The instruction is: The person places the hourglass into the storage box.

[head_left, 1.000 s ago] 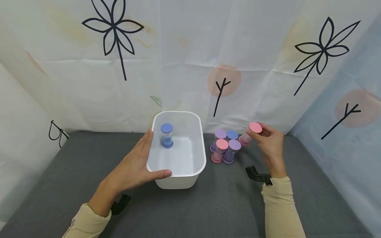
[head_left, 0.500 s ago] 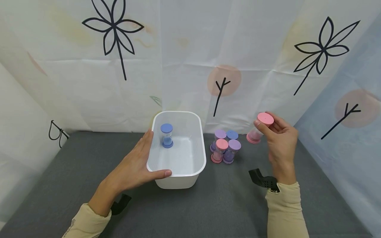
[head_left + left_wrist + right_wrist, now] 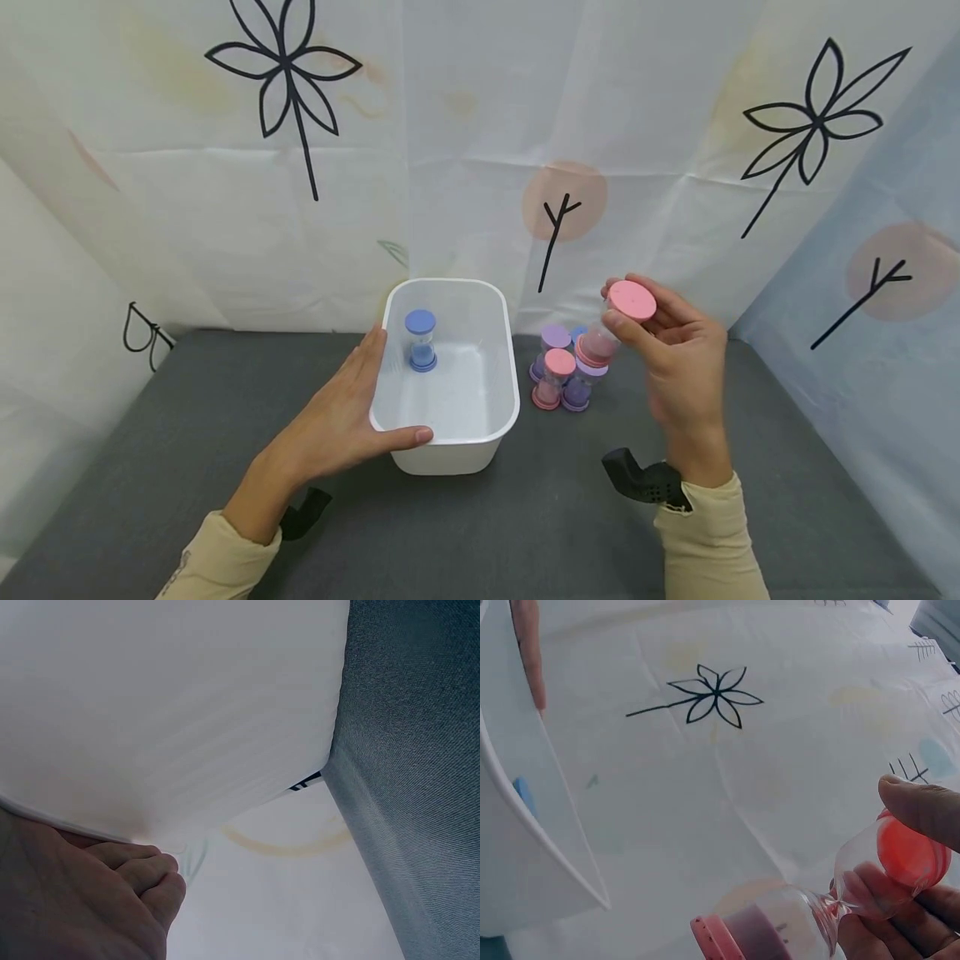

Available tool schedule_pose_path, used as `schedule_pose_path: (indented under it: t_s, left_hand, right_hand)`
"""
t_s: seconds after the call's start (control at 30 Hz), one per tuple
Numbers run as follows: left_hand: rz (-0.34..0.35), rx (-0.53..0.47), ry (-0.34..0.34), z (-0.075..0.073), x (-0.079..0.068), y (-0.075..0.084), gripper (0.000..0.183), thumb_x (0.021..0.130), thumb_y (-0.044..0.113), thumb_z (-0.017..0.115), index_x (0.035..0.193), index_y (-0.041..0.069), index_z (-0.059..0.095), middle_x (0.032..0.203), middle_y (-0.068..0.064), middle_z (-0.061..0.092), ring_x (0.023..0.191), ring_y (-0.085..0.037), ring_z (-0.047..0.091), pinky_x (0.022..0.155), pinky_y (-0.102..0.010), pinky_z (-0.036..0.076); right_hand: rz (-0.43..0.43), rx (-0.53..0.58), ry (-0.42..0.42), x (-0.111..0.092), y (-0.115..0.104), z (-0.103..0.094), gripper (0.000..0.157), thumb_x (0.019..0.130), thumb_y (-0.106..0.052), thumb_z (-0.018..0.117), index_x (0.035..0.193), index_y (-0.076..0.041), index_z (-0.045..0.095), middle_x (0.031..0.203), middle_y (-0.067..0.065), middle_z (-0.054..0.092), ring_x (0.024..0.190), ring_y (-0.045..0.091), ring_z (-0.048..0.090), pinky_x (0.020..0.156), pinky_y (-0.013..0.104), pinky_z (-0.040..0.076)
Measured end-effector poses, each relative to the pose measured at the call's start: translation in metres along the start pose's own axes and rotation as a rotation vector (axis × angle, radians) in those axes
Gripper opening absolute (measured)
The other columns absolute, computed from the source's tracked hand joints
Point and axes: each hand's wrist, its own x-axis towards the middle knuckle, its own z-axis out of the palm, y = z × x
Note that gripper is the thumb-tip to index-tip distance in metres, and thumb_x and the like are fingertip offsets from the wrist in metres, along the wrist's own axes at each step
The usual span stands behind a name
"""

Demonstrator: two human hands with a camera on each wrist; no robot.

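In the head view my right hand point(image 3: 686, 367) pinches a pink-capped sand timer point(image 3: 632, 302) by its upper end, thumb on one side and fingers on the other. It is lifted and tilted, overlapping the cluster of timers in this view. The right wrist view shows its clear waist and pink sand. My left hand point(image 3: 330, 417) rests against the white plastic bin point(image 3: 450, 458), fingers along its left side and thumb straight across the near rim. Inside the bin a blue sand timer point(image 3: 421, 342) stands upright.
Right of the bin, upright timers stand close together on the grey table point(image 3: 480, 542): a pink one point(image 3: 558, 364), two purple ones including the rear one point(image 3: 555, 337), and a blue one point(image 3: 578, 332) partly hidden. A patterned white cloth point(image 3: 465, 208) hangs behind.
My right hand has lifted the pink sand timer from the right of the cluster, drawn it rightward, then brought it back left above the cluster. My left hand and the bin have stayed put.
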Motion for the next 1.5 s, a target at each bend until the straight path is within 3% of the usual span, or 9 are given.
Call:
schedule_pose_path:
  t_s: [0.2,0.6,0.93,1.13,1.37,1.5]
  left_hand:
    - [0.004,0.006,0.000,-0.001,0.000,-0.001,0.131,0.077,0.068,0.077,0.164,0.016,-0.007,0.170,-0.007,0.002,0.152,-0.035,0.016,0.109,-0.064,0.033]
    - [0.011,0.000,0.007,-0.002,0.001,0.000,0.131,0.077,0.067,0.078,0.164,0.016,-0.006,0.170,-0.007,0.003,0.152,-0.034,0.018,0.109,-0.063,0.034]
    - [0.020,-0.009,0.011,-0.002,0.002,-0.002,0.131,0.077,0.067,0.078,0.164,0.018,-0.006,0.170,-0.005,0.005,0.151,-0.034,0.018,0.108,-0.064,0.036]
    - [0.049,-0.031,0.026,-0.002,0.003,-0.002,0.130,0.077,0.065,0.079,0.164,0.020,-0.005,0.169,-0.006,0.009,0.148,-0.033,0.025,0.104,-0.060,0.041]
    - [0.067,-0.045,0.040,-0.001,0.005,-0.001,0.132,0.074,0.066,0.081,0.163,0.027,-0.007,0.169,-0.002,0.010,0.148,-0.028,0.025,0.105,-0.057,0.041]
    - [0.041,-0.029,0.016,-0.001,0.003,-0.001,0.132,0.075,0.068,0.079,0.164,0.021,-0.007,0.170,-0.004,0.006,0.151,-0.031,0.020,0.108,-0.060,0.038]
  right_hand:
    - [0.041,0.084,-0.092,-0.006,0.001,0.015,0.043,0.081,0.028,0.064,0.123,0.016,0.064,0.111,0.023,0.072,0.105,0.031,0.071,0.093,0.034,0.054]
    - [0.094,0.051,-0.209,-0.011,0.007,0.044,0.044,0.081,0.024,0.068,0.124,0.013,0.065,0.111,0.020,0.073,0.104,0.026,0.069,0.088,0.030,0.054]
    - [0.157,0.065,-0.252,0.008,0.019,0.091,0.042,0.084,0.012,0.073,0.125,0.009,0.065,0.113,0.016,0.073,0.106,0.028,0.068,0.091,0.034,0.055]
    - [0.216,0.071,-0.278,0.021,0.035,0.120,0.042,0.085,0.009,0.074,0.126,0.008,0.066,0.109,0.014,0.074,0.099,0.024,0.070,0.094,0.038,0.054]
    - [0.293,0.112,-0.265,0.033,0.057,0.149,0.040,0.085,0.008,0.075,0.124,0.006,0.068,0.100,0.008,0.075,0.092,0.017,0.070,0.088,0.032,0.055]
    - [0.342,0.117,-0.238,0.036,0.069,0.159,0.041,0.085,0.007,0.076,0.125,0.008,0.067,0.097,0.006,0.075,0.089,0.014,0.070,0.082,0.028,0.055]
